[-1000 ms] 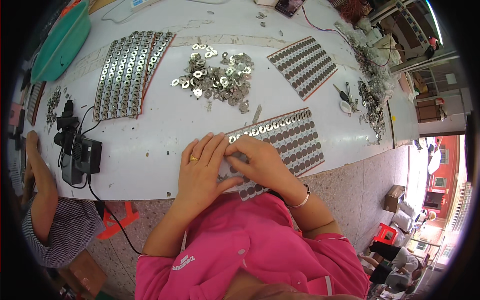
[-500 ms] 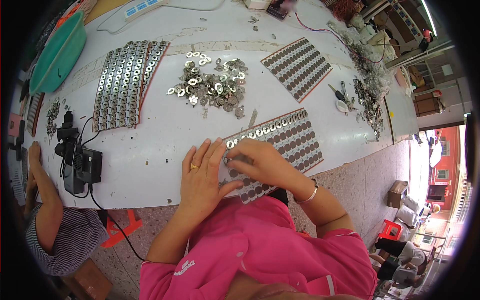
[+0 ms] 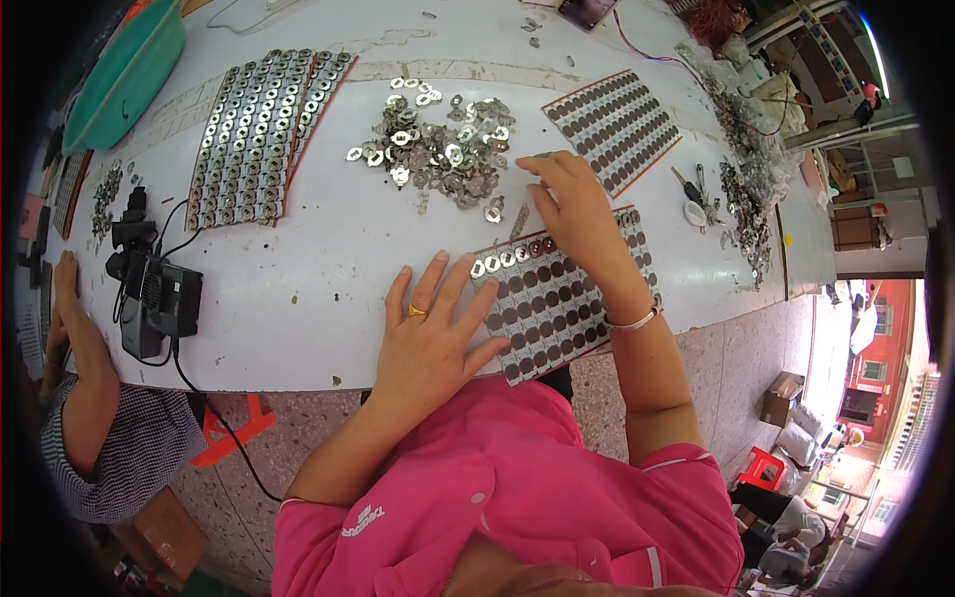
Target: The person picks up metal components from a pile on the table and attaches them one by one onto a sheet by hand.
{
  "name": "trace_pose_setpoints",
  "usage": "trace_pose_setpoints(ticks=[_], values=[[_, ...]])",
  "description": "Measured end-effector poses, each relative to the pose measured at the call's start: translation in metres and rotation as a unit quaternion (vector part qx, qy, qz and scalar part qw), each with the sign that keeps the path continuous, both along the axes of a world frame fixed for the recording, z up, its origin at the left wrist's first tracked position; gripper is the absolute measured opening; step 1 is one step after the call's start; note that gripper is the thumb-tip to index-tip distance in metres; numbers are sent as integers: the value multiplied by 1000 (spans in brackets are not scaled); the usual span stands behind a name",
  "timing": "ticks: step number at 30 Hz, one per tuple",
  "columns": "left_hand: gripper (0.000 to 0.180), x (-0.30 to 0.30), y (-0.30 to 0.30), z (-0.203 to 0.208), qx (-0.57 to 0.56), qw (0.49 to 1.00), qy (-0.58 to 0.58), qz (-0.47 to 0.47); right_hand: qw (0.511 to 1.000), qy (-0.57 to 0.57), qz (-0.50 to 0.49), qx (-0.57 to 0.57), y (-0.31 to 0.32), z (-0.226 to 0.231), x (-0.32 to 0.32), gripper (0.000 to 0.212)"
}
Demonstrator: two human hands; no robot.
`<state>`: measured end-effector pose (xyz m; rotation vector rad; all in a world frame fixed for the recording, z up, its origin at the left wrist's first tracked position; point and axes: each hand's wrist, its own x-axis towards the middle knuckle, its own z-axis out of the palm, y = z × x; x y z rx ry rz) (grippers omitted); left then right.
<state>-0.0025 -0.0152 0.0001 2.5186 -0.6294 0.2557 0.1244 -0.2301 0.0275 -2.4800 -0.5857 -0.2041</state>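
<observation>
While a teal plastic basin [image 3: 124,85] stood at the far left of the white worktable [image 3: 298,343], a co-worker's bare forearm [image 3: 92,323] rested on the edge nearer the wearer. Next came a black power adapter [image 3: 174,303] with trailing cables, then overlapping circuit-board panels [image 3: 239,149] covered in rows of ring-shaped metal clips. Right of these lay a loose pile of silvery clips [image 3: 438,164]. Below the pile, the wearer's left hand [image 3: 436,323] was palm down, fingers spread, gripping nothing, its fingertips and thumb against the left edge of a near circuit-board panel [image 3: 552,308]. That panel lay slanted before the wearer's body, shiny clips along its far row, dark discs in the others. The right hand [image 3: 569,199] hung above its far edge, half-open, thumb and forefinger apart with nothing visible between them. Beyond was another dark-disc panel [image 3: 622,129], then clear plastic bags [image 3: 761,129].
</observation>
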Motion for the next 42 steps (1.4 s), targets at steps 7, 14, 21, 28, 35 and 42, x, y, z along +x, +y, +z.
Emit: trace_pose_setpoints(ticks=[7, 14, 21, 28, 35, 42], values=[[54, 1, 1, -1, 9, 1000, 1, -6, 997, -31, 71, -14, 22, 3, -15, 25], [54, -2, 1, 0, 12, 1000, 12, -7, 996, -31, 76, -30, 29, -9, -14, 26], [54, -2, 1, 1, 12, 1000, 9, -5, 988, 21, 43, 150, 22, -2, -19, 28], [52, -1, 0, 0, 11, 1000, 6, -1, 933, 232, 40, 272, 6, 5, -48, 20], [53, -2, 1, 1, 5, 1000, 6, 0, 944, 221, 80, 233, 4, 10, -72, 20], [52, -4, 1, 0, 4, 1000, 1, 0, 950, 247, 82, 172, 1, 5, -78, 18]])
